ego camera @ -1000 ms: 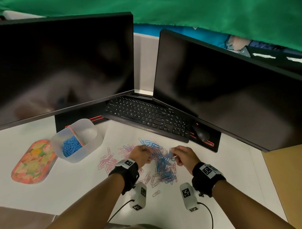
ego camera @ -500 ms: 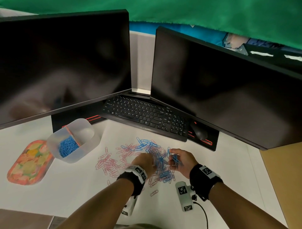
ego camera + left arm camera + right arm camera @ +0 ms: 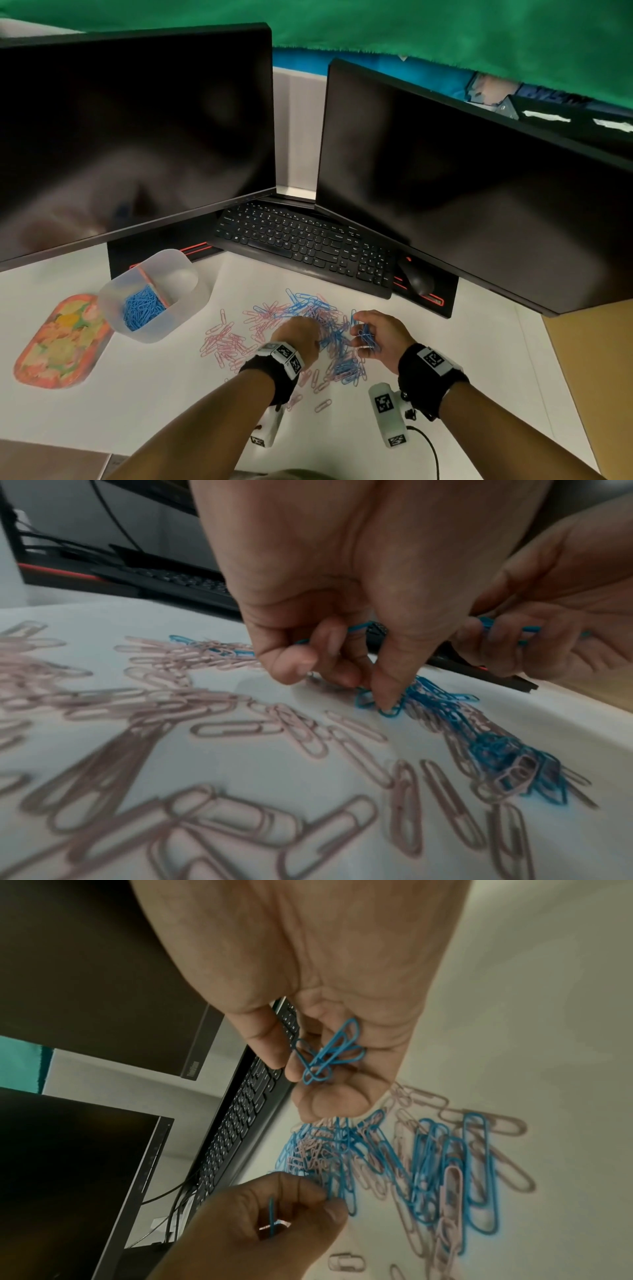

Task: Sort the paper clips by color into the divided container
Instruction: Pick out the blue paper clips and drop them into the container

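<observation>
Two monitors [image 3: 137, 137], one keyboard [image 3: 305, 246], one mouse [image 3: 416, 277], one divided container [image 3: 150, 294] with two compartments and one patterned tray [image 3: 58, 342] are on the desk. Blue paper clips [image 3: 339, 346] and pink paper clips [image 3: 226, 342] are too many to count.

Head camera looks down from above at the desk [image 3: 342, 428] and both monitors; each wrist camera peers close along its palm; all three share the paper clip pile [image 3: 337, 346]

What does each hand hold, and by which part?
Right hand: a bunch of blue clips, pinched mid-length by fingers and thumb. Left hand: blue clips in curled fingers; which part is hidden.
</observation>
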